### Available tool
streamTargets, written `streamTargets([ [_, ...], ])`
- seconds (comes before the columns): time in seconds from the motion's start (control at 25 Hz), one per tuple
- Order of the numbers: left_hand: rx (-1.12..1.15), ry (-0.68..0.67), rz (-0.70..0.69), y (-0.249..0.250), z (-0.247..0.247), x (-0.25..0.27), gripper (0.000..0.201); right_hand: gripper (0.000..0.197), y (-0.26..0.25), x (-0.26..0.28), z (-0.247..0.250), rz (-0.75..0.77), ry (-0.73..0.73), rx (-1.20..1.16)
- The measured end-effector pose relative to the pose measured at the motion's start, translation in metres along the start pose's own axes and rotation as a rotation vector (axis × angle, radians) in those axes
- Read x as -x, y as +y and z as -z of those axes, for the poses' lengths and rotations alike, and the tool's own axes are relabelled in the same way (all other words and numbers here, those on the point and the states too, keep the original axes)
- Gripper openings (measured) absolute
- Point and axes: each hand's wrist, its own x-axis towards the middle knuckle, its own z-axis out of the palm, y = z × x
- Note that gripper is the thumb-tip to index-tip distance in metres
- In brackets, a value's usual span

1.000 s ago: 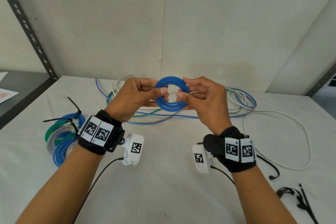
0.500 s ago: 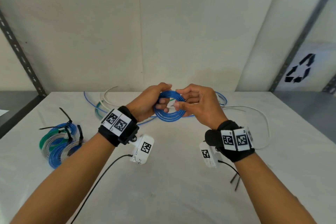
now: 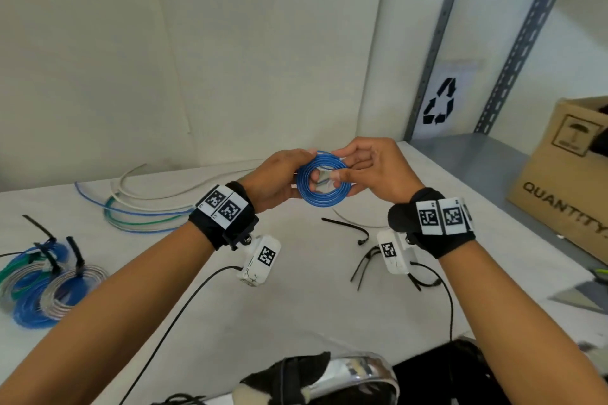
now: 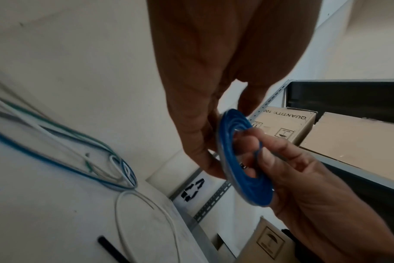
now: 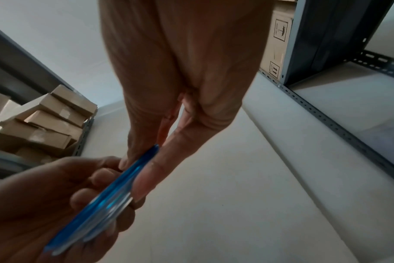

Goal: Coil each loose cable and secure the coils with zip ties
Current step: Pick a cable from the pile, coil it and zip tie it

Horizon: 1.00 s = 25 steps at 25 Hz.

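Note:
A small blue cable coil (image 3: 324,195) is held up above the white table (image 3: 296,306) between both hands. My left hand (image 3: 279,179) pinches its left side, and my right hand (image 3: 368,171) pinches its right side with fingertips through the ring. The left wrist view shows the blue coil (image 4: 243,160) edge-on between thumb and fingers of both hands. Seen from the right wrist, the coil (image 5: 106,199) is a thin blue band between the fingers. Loose black zip ties (image 3: 348,227) lie on the table under the right hand.
Loose blue, green and white cables (image 3: 138,207) lie at the back left. Several tied coils (image 3: 42,283) sit at the left edge. A cardboard box (image 3: 566,174) stands on the metal shelf at the right. Black camera cords hang from both wrists.
Both hands have carried the blue coil to the right, still held between them. The view has swung right, bringing the shelf and cardboard box into sight.

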Motion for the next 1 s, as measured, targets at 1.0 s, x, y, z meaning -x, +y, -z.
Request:
streamTargets([
  [1.0,-0.045,0.084,0.153,-0.06,-0.055,0.003,0.027,0.031,0.096,0.026,0.044,-0.606,-0.513,1.091],
])
